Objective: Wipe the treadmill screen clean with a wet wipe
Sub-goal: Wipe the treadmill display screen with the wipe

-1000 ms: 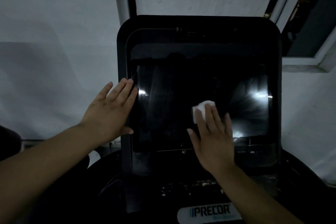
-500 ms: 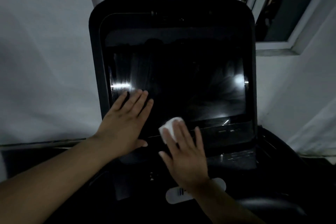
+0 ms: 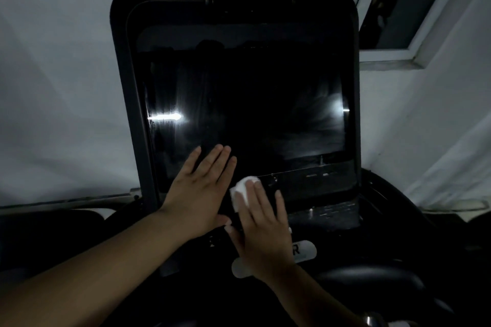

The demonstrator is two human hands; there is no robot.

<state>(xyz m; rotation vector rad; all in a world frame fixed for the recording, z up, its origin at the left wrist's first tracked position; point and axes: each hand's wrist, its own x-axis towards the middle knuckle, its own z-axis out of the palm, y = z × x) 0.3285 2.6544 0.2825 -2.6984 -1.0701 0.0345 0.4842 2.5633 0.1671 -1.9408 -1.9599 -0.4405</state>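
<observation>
The treadmill screen (image 3: 252,103) is a dark glossy panel in a black rounded console, with bright glare spots at its left and right sides. My right hand (image 3: 261,228) lies flat at the screen's lower edge, pressing a folded white wet wipe (image 3: 242,190) under its fingertips. My left hand (image 3: 200,191) rests flat and spread on the screen's lower left part, just beside the right hand, holding nothing.
A button strip (image 3: 318,175) runs under the screen at the right. A white logo plate (image 3: 303,249) sits below, partly hidden by my right wrist. A pale wall surrounds the console; a window frame (image 3: 393,58) is at the upper right.
My right hand with the wipe has slid down and left, from the screen's middle to its lower edge. My left hand has shifted from the left bezel onto the lower left screen.
</observation>
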